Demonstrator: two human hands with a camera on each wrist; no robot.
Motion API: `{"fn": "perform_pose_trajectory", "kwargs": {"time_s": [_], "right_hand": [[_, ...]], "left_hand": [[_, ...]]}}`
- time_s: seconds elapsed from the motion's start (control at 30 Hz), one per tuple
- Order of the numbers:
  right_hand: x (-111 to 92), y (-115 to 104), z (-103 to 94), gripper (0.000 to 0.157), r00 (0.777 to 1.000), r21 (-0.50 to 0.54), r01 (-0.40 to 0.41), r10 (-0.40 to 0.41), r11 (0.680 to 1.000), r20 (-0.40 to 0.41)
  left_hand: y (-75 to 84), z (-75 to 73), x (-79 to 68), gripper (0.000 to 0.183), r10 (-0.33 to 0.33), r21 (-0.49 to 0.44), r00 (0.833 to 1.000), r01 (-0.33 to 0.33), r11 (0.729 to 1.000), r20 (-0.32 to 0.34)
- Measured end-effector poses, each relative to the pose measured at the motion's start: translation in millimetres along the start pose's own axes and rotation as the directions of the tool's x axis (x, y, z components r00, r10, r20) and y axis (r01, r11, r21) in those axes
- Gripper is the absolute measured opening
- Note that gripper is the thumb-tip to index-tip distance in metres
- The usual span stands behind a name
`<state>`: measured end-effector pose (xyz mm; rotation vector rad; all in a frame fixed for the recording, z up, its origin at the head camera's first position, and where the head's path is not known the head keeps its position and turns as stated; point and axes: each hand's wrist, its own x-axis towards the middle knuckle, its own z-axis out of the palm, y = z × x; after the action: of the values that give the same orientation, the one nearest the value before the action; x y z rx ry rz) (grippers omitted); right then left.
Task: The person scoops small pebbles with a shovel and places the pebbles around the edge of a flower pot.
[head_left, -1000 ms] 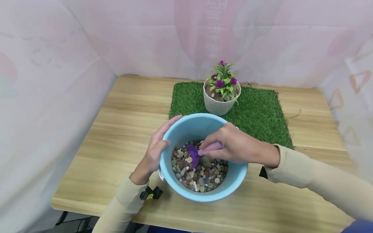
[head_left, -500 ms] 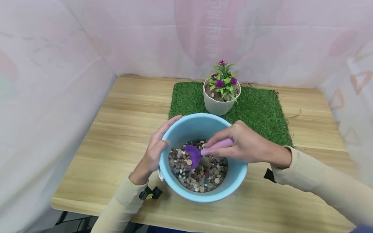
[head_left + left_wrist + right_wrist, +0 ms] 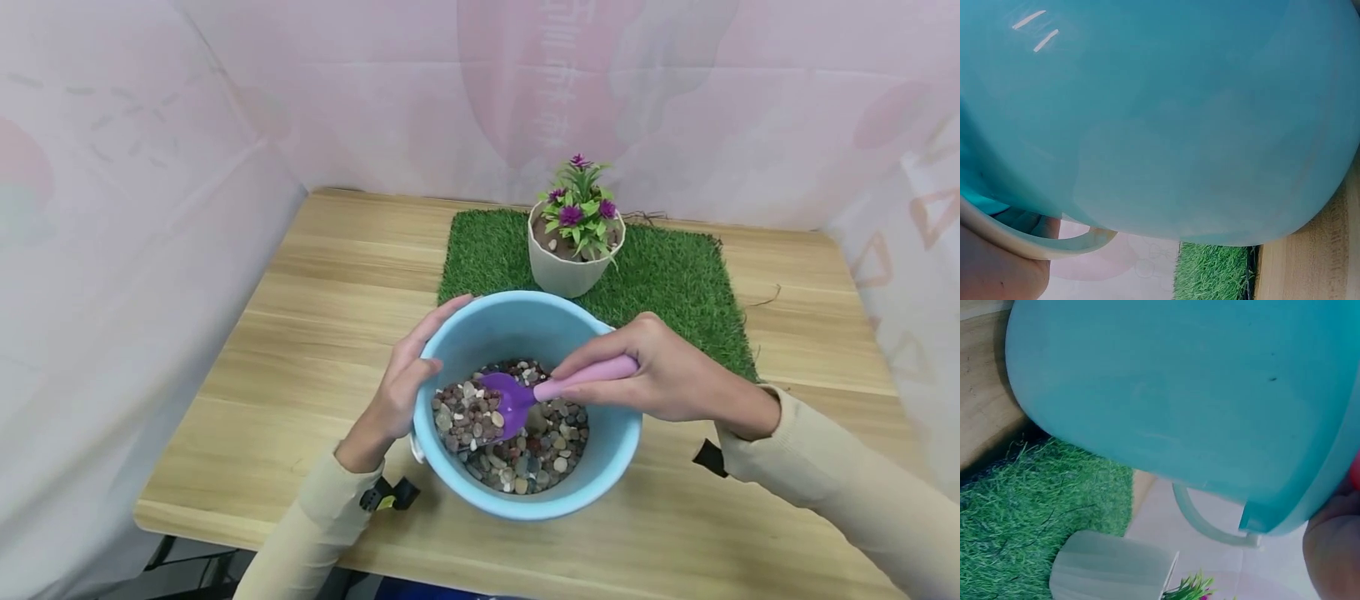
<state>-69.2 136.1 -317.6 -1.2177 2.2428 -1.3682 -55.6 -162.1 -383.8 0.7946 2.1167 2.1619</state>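
Note:
A light blue bucket (image 3: 517,321) stands on the table with mixed pebbles (image 3: 551,454) in its bottom. My left hand (image 3: 401,383) holds the bucket's left side, thumb over the rim and fingers along the outer wall. In my right hand (image 3: 660,375) is the pink handle of a purple toy shovel (image 3: 516,408), gripped over the bucket's right side. Its blade, tilted to the left inside the bucket, carries a heap of pebbles (image 3: 468,412). The left wrist view is mostly bucket wall (image 3: 1179,112), with the white bail handle (image 3: 1035,245) beside the hand.
Behind the bucket, a white flowerpot (image 3: 567,271) with a purple-flowered plant (image 3: 573,212) stands on a green artificial grass mat (image 3: 667,283). The wooden table (image 3: 300,367) reaches a pale printed cloth backdrop (image 3: 375,108) at its back and sides.
My right hand has moved to the right, drawing the shovel up from among the pebbles; its blade now shows heaped with them. The left hand stays on the bucket.

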Motion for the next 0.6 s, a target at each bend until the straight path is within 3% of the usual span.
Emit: {"fn": "perform_pose_trajectory", "kwargs": {"time_s": [0.13,0.6], "right_hand": [[-5,3,-4.2,0.02,1.0,0.041,-0.013,0.014,0.999,-0.021],[-14,-7,-7.9,0.025,0.988,0.14,0.064,-0.043,0.988,-0.148]], "left_hand": [[0.8,0.7,0.5,0.071,0.008,0.018,1.0,-0.008,1.0,-0.005],[-0.5,-0.2,-0.5,0.07,0.017,0.033,1.0,-0.017,0.999,-0.003]]}}
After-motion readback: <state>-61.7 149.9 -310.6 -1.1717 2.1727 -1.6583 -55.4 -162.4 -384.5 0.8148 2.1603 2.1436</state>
